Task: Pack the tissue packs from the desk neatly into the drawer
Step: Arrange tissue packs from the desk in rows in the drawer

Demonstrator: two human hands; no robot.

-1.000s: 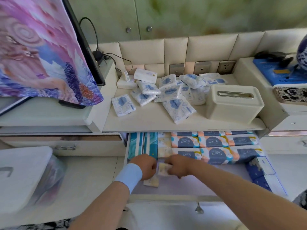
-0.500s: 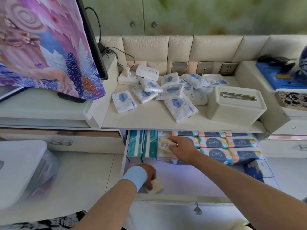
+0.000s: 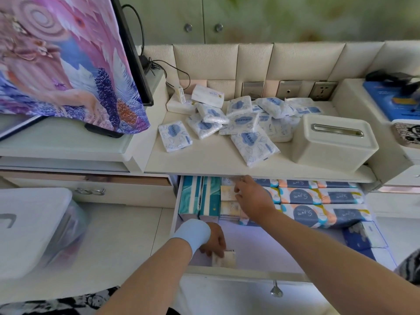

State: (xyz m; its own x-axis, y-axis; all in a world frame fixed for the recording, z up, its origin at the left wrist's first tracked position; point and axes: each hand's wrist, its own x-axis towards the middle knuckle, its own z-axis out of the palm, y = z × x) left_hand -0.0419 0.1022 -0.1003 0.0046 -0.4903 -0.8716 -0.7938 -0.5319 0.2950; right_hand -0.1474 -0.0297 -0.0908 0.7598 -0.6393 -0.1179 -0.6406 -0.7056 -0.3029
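Tissue packs [image 3: 254, 148], head view: location?
— Loose heap on the desk [image 3: 204, 163], just beside the tissue box [image 3: 334, 144]. More packs stand in rows at the back of the open drawer [image 3: 272, 244] below.
— Left hand [image 3: 214, 243]?
— Near the drawer's front edge, fingers curled over a small pack [image 3: 226, 258] lying on the drawer floor.
— Right hand [image 3: 252, 196]?
— Reaching to the rear under the desk edge, fingers extended and resting on the cream packs [image 3: 227, 206]. It grips nothing.
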